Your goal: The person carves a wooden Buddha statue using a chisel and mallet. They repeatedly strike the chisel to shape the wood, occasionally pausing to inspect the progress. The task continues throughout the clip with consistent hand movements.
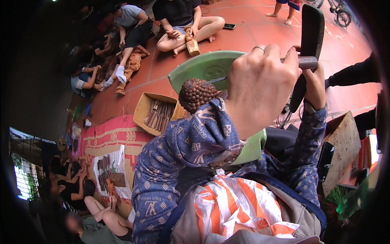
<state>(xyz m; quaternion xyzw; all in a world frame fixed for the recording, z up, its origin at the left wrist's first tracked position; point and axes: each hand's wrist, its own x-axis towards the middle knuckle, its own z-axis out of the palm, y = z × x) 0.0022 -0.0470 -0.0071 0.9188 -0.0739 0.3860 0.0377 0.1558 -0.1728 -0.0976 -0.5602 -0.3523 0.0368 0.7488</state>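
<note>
My left hand (258,79) is closed round a chisel, whose round handle (307,62) sticks out on the right. The chisel's thin metal blade (215,81) reaches left to a brown carved wooden head (196,94) covered in small round knobs. Much of this carving is hidden behind my left hand and sleeve. In my right hand (315,87) is a dark, flat wooden mallet (313,32), held upright. The chisel's butt end overlaps the mallet in view; whether they touch I cannot tell. Behind the carving stands a green plastic chair (183,73).
A cardboard box (142,110) holds several chisels, left of the carving. More tools (106,168) lie on a white sheet on the pink mat (97,138). A seated person (178,16) holds a wooden figure (191,40). A wooden board (343,150) stands at right.
</note>
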